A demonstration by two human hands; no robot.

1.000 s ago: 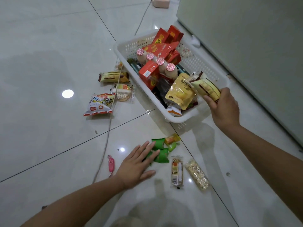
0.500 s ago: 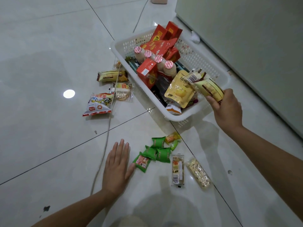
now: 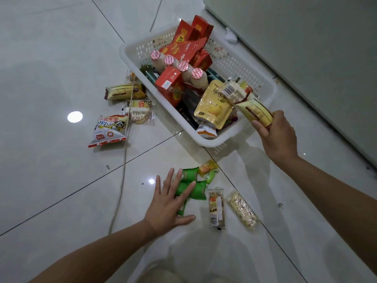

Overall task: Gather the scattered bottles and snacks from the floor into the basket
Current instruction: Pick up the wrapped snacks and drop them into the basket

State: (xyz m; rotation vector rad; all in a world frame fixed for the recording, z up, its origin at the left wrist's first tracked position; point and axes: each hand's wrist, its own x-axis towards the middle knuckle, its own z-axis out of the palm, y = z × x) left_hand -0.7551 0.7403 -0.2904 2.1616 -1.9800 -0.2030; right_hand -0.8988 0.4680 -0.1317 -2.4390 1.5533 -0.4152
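Head view shows the white basket point(image 3: 130, 50) on the tiled floor point(image 3: 51, 58), already heaped with red boxes point(image 3: 184, 50), four foil-capped bottles point(image 3: 183, 67) and a yellow pouch point(image 3: 212, 105). The right hand point(image 3: 277, 135) is clenched around a couple of yellowish snack packets point(image 3: 255, 109), holding them over the basket's near right corner, above the rim. The left hand point(image 3: 169, 203) lies flat with fingers spread, grasping nothing, its fingertips resting on a cluster of small green packets point(image 3: 199, 193) on the floor just in front of the basket; a small orange packet point(image 3: 207, 167) sits between that cluster and the basket. Two long clear-wrapped bars point(image 3: 217, 209) lie just to the right of the green ones, and three larger packets point(image 3: 126, 92) lie by the basket's left side, with a thin cable point(image 3: 122, 170) running across them. My guess is the pile is the risk: it stands above the rim, so packets dropped on top may slide back out over the near edge. The green packets look slick and puffy, so a flat palm might push them apart instead of gathering them.
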